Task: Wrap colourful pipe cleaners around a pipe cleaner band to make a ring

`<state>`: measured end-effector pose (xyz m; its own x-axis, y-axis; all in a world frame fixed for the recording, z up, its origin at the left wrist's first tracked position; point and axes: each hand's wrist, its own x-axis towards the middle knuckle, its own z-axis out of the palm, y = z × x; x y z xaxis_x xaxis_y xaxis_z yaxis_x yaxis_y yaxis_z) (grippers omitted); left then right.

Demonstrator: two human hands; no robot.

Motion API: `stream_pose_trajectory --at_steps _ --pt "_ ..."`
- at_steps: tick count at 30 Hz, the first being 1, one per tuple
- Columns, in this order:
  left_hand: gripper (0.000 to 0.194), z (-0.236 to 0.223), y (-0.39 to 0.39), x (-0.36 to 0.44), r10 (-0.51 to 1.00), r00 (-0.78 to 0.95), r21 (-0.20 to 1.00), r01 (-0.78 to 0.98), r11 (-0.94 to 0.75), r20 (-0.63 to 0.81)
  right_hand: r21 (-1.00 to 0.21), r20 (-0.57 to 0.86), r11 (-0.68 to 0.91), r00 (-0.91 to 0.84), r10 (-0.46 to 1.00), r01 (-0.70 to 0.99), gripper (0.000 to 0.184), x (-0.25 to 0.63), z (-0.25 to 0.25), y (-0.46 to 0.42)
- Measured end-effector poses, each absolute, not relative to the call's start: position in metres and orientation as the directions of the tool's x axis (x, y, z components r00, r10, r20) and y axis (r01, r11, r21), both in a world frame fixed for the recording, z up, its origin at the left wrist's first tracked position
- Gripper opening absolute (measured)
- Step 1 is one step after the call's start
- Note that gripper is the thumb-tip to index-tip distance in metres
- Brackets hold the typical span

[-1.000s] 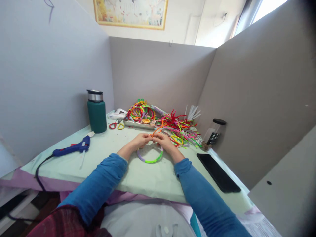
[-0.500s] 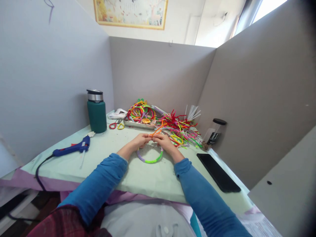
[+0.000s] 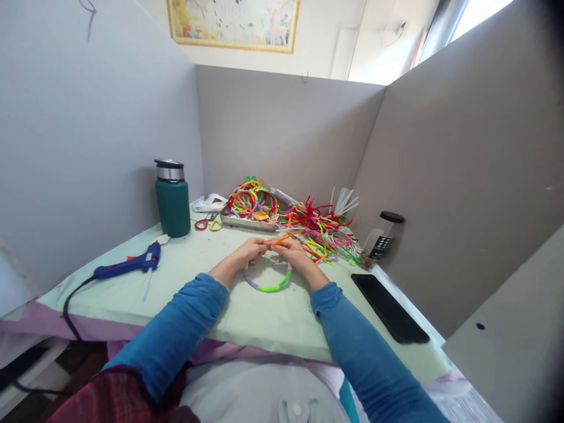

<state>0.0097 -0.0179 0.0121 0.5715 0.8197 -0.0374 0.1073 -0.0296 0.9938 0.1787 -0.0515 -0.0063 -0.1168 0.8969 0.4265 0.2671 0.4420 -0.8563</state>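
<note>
A ring of coloured pipe cleaners, purple, lime and green along its near side, lies between my hands at the middle of the table. My left hand pinches the far left part of it. From the other side my right hand is closed at the same far part, its fingertips close to the left ones. An orange pipe cleaner sticks out from between my fingers and slants up to the right. Both hands cover the ring's far side.
Behind my hands stand a metal tray of finished-looking rings and a heap of loose pipe cleaners. To the left are a green bottle and a blue glue gun with its cord. A black phone and a clear jar are at right.
The orange pipe cleaner's free end has swung down to the right and now lies flatter over my right fingers. My hands and the ring have hardly shifted.
</note>
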Motion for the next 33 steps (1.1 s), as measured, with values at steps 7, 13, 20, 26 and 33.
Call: stream_pose_trajectory --at_steps 7,13,20,26,33 --pt "0.01 0.0141 -0.0192 0.0101 0.835 0.547 0.992 0.123 -0.02 -0.051 -0.826 0.462 0.48 -0.133 0.877 0.295 0.018 0.1757 0.0024 -0.059" --pt "0.012 0.0159 -0.0212 0.0101 0.834 0.549 0.993 0.119 -0.011 -0.057 -0.812 0.484 0.503 -0.138 0.864 0.297 0.019 0.1759 0.0012 -0.0577" --pt "0.014 0.016 -0.0211 0.0094 0.825 0.561 0.994 0.107 0.014 -0.072 -0.825 0.471 0.488 -0.131 0.872 0.284 0.02 0.177 -0.0011 -0.0558" --pt "0.014 0.0149 -0.0198 0.0085 0.811 0.581 0.995 0.1 0.012 -0.068 -0.839 0.446 0.458 -0.112 0.888 0.294 0.019 0.1768 0.0002 -0.0578" --pt "0.027 0.0117 -0.0174 0.0077 0.799 0.597 0.995 0.104 0.006 -0.068 -0.867 0.407 0.418 -0.1 0.908 0.271 0.022 0.1792 -0.003 -0.0551"
